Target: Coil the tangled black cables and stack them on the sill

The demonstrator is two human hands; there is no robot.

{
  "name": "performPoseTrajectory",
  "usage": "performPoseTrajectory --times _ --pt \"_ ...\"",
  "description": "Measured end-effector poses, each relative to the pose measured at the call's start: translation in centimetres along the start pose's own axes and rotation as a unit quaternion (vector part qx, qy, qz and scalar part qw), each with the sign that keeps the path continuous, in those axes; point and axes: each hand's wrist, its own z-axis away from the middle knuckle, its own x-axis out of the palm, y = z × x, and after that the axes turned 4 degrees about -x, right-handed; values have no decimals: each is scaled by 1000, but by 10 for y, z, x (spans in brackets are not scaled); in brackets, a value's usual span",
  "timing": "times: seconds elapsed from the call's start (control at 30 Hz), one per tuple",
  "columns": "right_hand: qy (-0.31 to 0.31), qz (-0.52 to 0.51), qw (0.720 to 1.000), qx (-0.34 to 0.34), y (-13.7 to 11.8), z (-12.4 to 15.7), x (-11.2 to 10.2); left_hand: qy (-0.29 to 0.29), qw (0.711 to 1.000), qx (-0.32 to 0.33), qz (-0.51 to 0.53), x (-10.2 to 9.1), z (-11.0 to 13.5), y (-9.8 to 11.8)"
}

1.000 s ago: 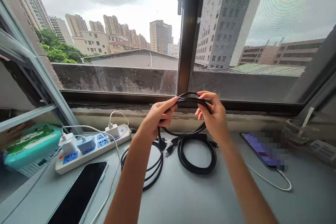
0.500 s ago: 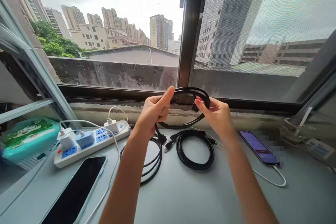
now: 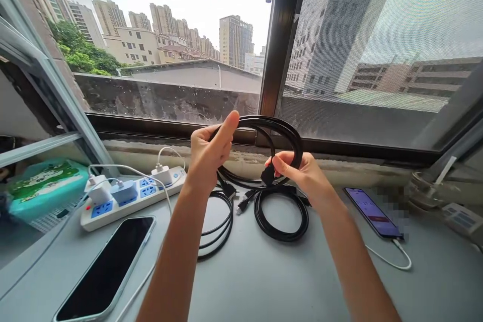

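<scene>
A black cable is looped into a coil and held up above the desk between both hands. My left hand is closed around the coil's left side, thumb pointing up. On the right side, my right hand grips the coil between thumb and fingers, next to a black plug at the cable's end. Another black connector hangs below my left hand. Beneath lies a second coiled black cable with its plugs, and a third black coil is partly hidden by my left forearm.
A white power strip with chargers stands at the left. In front of it lies a dark-screened phone. A lit phone is plugged into a white cable at the right. The window frame borders the desk's back.
The held coil looks wider, as my left hand has moved left and slightly up. My right hand has lowered a little, and the plug beside it now hangs lower.
</scene>
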Motion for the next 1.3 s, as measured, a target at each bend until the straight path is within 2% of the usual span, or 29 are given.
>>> performPoseTrajectory --times 0.13,0.27,0.33,0.4,0.5,0.6,0.73,0.83,0.87,0.93,1.0,1.07,1.13,1.2,1.3 --pt "-17 -13 1000 5 -3 0 -4 -19 999 35 1 3 3 -1" --pt "-40 -20 999 12 -7 2 -17 -74 997 23 -6 10 8 1" --pt "-53 -22 998 16 -7 3 -21 -77 997 22 -21 12 8 -2" --pt "-72 -20 997 21 -4 2 -20 -30 996 73 -45 12 5 -11" --pt "-97 -9 995 21 4 -1 -12 79 979 168 -86 9 -3 -31" --pt "-115 3 993 23 9 -4 -7 144 968 183 -98 6 -10 -48" --pt "-121 43 992 14 9 -5 -9 181 958 210 -68 2 -14 -61" --pt "-85 90 992 -14 7 -4 -10 199 946 249 -65 0 -17 -65" --pt "-69 106 992 -25 6 -4 -9 209 945 245 -61 -1 -18 -64" --pt "-34 141 988 -50 5 -4 -5 210 958 189 -44 -2 -20 -60" --pt "11 190 979 -73 5 -3 0 178 978 102 -23 -3 -21 -53" --pt "69 265 958 -88 5 -3 6 109 993 11 -36 -6 -21 -44" --pt "107 352 927 -78 6 -3 11 25 993 -53 -101 -8 -19 -36" --pt "104 405 907 -46 9 -4 14 -41 979 -78 -184 -9 -15 -29" --pt "76 387 919 8 14 -6 17 -143 953 -86 -252 -5 -7 -22"
